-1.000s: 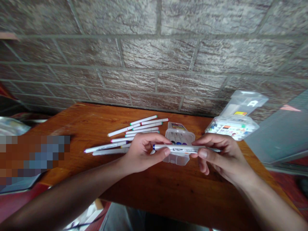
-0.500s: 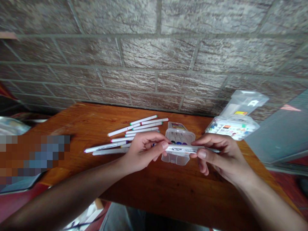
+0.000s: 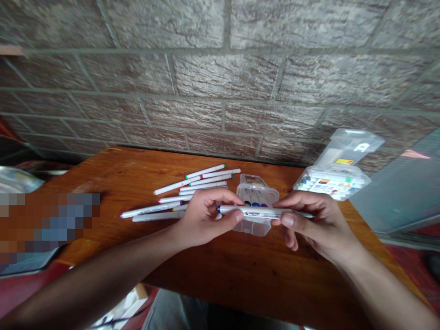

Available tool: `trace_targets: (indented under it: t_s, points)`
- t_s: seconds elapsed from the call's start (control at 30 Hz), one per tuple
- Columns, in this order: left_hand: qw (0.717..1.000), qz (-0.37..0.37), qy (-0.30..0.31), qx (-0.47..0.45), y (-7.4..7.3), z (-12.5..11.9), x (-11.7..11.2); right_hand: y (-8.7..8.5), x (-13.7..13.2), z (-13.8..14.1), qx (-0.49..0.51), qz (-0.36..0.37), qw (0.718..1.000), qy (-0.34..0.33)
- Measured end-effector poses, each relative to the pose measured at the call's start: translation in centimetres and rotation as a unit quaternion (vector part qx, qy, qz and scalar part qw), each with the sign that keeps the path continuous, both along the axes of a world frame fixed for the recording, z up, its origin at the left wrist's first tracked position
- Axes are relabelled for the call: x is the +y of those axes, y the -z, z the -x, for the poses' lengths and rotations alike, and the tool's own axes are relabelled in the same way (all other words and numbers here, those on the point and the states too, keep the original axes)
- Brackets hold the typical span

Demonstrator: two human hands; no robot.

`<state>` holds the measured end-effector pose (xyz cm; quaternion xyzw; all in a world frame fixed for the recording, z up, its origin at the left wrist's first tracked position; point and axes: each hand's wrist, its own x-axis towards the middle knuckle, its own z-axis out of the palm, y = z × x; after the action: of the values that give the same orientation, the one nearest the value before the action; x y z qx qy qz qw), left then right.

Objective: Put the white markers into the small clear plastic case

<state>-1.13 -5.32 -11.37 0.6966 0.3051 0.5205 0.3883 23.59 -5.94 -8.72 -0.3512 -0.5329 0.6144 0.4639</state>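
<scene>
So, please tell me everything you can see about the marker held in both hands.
The marker is a slim white plastic-looking pen with a blue band at its left end and dark print on the barrel. It lies level over the small clear case, pinched by the left hand and the right hand.

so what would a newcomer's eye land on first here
First, the long white marker pen with a blue end, held level in the middle of the view, the left hand pinching its blue end and the right hand the other. Just behind it sits a small clear plastic box of markers, with a scatter of loose white markers on the brown wooden table to the left.
</scene>
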Motion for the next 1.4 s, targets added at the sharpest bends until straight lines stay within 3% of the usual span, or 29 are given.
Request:
trace_targets:
  t_s: [0.73, 1.07, 1.4]
  points:
    - [0.999, -0.006, 0.036, -0.027, 0.20, 0.34, 0.07, -0.12, -0.09, -0.01, -0.003, 0.010, 1.000, 0.000]
    - [0.998, 0.054, 0.029, -0.026, -0.16, -0.01, -0.10, -0.09, 0.00, 0.00, -0.008, 0.009, 1.000, -0.001]
    - [0.999, -0.017, -0.007, -0.030, 0.29, -0.27, 0.15, 0.05, 0.26, 0.00, 0.007, 0.017, 1.000, 0.021]
